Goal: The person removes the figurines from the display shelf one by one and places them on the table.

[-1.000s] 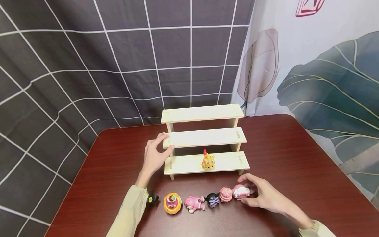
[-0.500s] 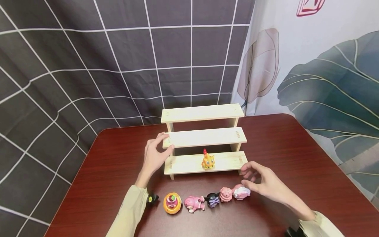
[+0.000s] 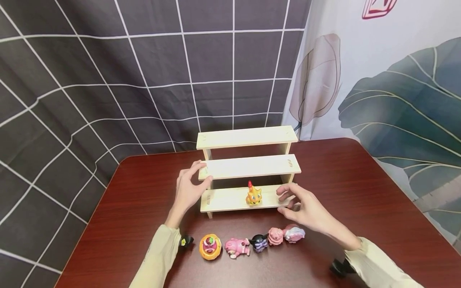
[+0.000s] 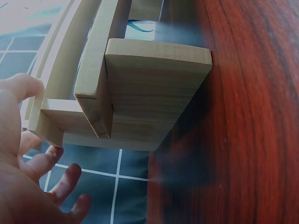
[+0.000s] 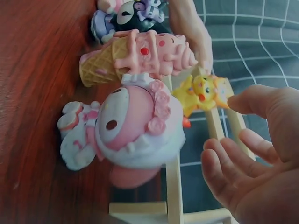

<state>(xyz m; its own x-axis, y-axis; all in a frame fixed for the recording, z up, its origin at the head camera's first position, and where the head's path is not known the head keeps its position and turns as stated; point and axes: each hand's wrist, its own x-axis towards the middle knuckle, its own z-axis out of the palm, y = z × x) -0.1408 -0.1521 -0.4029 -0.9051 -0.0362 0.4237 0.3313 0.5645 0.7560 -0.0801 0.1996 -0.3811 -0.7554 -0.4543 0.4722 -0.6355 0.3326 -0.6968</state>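
A three-tier wooden shelf (image 3: pixel 248 167) stands on the table. At the left end of its middle board, my left hand (image 3: pixel 189 190) pinches the wood between thumb and fingers; the left wrist view shows the hand (image 4: pixel 28 163) around the board's end. A yellow-orange figurine (image 3: pixel 254 196) with a red tip sits on the bottom board. To its right, my right hand (image 3: pixel 306 208) hovers over that board's right end, fingers loosely bent and nothing between them. In the right wrist view, a pink-and-white hooded figurine (image 5: pixel 135 121) and an ice-cream-cone figurine (image 5: pixel 140 56) stand close by.
Along the front of the table lie a round orange toy (image 3: pixel 210 247), a pink bear-like figurine (image 3: pixel 237 248), a black-and-purple figurine (image 3: pixel 259 243) and two more pink ones at the row's right. A dark grid-patterned curtain (image 3: pixel 205 60) hangs behind the table (image 3: pixel 144 188).
My right hand has left the pink-and-white figurine at the row's right end and moved up and left to the bottom board. The left hand has stayed on the shelf.
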